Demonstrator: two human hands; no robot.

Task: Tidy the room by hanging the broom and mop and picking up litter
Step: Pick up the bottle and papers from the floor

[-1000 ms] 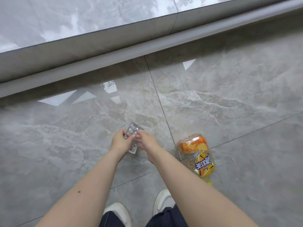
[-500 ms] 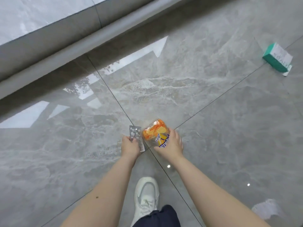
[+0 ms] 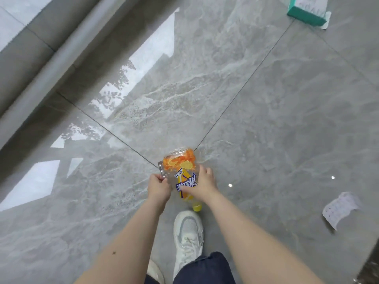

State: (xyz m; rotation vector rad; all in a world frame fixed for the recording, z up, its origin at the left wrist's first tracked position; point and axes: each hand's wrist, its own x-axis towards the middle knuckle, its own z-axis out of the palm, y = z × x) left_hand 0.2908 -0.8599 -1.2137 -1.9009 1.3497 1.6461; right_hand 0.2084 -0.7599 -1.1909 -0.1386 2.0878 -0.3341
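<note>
So the main thing here is a crumpled clear plastic bottle (image 3: 183,177) with an orange and yellow label, blue-and-white lettering across the middle and a yellow cap (image 3: 197,207) at the end nearest the person. It's up off the floor (image 3: 266,119) now, held just ahead of the white shoe (image 3: 187,238). The right hand (image 3: 203,184) has its grip clamped round the bottle's right side, fingers curled over the label. The left hand (image 3: 159,187), just left of the bottle, has its grip closed on a silvery blister pack (image 3: 162,171) that pokes up against the bottle's left edge.

Compared with half a second back, the bottle has come up from the floor and swung so its base points away from the person, and the cap shows now. The blister pack sits partly behind the bottle instead of beside it. The view has also swung right: the green and white box (image 3: 307,12) is now far beyond the bottle at the top right edge, and the white paper slip (image 3: 339,209) off to the bottle's right shows more fully
</note>
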